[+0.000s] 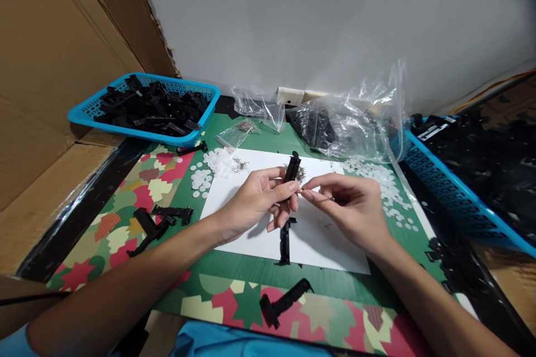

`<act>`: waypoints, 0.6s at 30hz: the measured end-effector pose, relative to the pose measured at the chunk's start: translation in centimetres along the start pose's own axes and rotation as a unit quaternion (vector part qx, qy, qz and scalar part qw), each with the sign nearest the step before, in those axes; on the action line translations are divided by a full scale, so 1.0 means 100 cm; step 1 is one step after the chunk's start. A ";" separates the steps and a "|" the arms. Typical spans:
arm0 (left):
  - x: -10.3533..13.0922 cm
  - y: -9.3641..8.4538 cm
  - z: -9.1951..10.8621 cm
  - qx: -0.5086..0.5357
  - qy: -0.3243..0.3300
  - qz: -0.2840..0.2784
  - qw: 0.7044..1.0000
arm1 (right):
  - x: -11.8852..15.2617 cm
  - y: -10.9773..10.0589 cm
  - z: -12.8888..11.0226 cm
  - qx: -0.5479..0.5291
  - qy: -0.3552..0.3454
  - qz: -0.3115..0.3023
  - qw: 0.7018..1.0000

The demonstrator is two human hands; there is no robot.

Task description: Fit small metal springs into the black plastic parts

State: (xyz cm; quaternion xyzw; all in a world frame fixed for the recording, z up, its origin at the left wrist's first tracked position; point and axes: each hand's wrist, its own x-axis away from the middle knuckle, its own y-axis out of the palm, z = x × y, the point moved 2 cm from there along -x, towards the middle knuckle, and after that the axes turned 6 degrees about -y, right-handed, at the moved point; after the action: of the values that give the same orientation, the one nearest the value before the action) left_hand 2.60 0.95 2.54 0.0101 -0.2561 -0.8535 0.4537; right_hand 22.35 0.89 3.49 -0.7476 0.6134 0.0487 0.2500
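Observation:
Fingers of my left hand (268, 196) wrap round a black plastic part (292, 170), held upright over a white sheet (251, 237). My right hand (349, 201) pinches a thin, small item (320, 195) whose tip is at the side of that part; its exact shape is too small to tell. Another black part (285, 242) lies on the sheet just below my left hand. Behind the held part is a pile of tiny metal pieces (300, 173), partly hidden. A smaller pile (239, 164) lies near the sheet's left corner.
Blue baskets of black parts stand at the left (205, 122) and right (452, 184). White discs lie in groups left (201, 180) and right (387, 192). Clear bags (360, 128) rest at the back. Loose black parts lie left (146, 226) and in front (287, 302).

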 end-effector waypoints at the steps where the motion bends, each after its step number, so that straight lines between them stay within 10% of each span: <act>1: 0.000 0.000 0.000 -0.007 0.004 0.004 1.000 | 0.000 0.000 0.000 -0.005 0.010 -0.002 1.000; 18: -0.001 -0.001 0.001 -0.104 0.076 0.030 0.991 | 0.001 0.003 -0.003 -0.030 0.056 0.022 0.998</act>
State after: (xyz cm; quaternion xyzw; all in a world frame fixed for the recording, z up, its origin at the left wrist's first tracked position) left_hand 2.52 1.11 2.50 0.0199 -0.1309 -0.8585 0.4955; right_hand 22.01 0.61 3.63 -0.7427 0.6409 0.0312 0.1915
